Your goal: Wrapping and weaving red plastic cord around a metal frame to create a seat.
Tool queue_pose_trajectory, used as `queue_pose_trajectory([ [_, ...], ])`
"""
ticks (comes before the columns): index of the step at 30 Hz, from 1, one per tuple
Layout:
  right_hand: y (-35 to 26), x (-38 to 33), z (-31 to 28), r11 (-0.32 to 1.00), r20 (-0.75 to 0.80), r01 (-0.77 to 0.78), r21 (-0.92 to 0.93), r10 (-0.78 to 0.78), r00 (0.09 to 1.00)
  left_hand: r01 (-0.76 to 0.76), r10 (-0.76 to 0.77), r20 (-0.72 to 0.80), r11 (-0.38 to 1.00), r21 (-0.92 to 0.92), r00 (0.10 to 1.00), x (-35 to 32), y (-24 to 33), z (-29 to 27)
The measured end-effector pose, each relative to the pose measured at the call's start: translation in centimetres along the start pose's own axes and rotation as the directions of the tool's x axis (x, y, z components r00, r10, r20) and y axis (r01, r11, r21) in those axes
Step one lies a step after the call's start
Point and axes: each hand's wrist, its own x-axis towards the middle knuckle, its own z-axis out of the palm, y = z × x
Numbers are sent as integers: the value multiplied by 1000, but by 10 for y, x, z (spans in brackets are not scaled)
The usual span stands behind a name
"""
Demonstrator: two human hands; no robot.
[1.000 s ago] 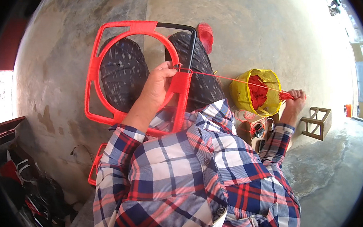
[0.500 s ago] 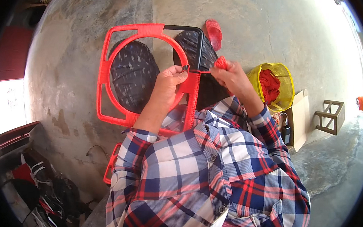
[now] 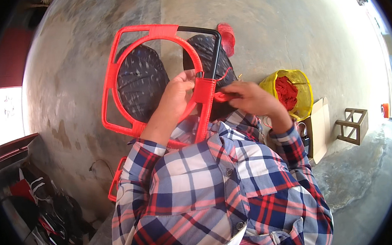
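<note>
The frame [image 3: 206, 90] sits over the knees [image 3: 140, 76], mostly wrapped red, its black corner [image 3: 218, 36] left bare, the left hand's [image 3: 175, 97] fingers pinching its ring [image 3: 194, 55], the right hand's [image 3: 255, 100] pinching a red cord bundle [image 3: 221, 96].

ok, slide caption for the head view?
Left hand grips a black frame partly wrapped in red; right hand holds a red cord bundle beside it.

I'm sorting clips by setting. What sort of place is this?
Probably a small workshop or home work area: a bare concrete floor, a yellow basket holding red cord, and a frame partly wrapped in red.
</note>
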Motion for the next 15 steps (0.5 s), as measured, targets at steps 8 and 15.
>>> queue_pose_trajectory([
  [8, 17, 47, 27, 974, -444, 65, 218, 40, 895, 158, -157, -51, 987, 16, 986, -1, -1, 7],
  [15, -11, 54, 25, 903, -578, 199, -381, -401, 710, -347, 472, -117, 774, 530, 874, -8, -4, 16],
])
